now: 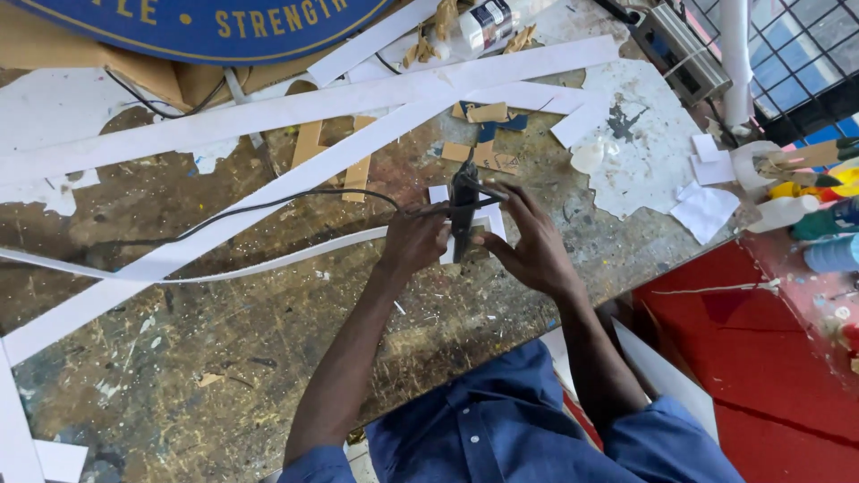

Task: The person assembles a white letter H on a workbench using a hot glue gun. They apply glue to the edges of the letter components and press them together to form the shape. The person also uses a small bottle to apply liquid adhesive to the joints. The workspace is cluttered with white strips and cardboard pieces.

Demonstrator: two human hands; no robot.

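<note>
Both my hands meet at the middle of a paint-stained worktable (pixel 224 358). My left hand (pixel 413 241) and my right hand (pixel 528 246) together grip a black corded hand tool (pixel 463 204), shaped like a glue gun, held upright over a small white strip piece (pixel 438 194). Its black cord (pixel 268 207) runs off to the left across the table. A long thin white strip (pixel 268 266) curves from the left edge up to my hands.
Long white strips (pixel 295 112) cross the table diagonally. Brown card scraps (pixel 488 114) and white offcuts (pixel 705 210) lie behind and to the right. A blue round sign (pixel 206 22) on cardboard sits at the back. Bottles and tubes (pixel 823 224) crowd the right side above a red floor (pixel 769 376).
</note>
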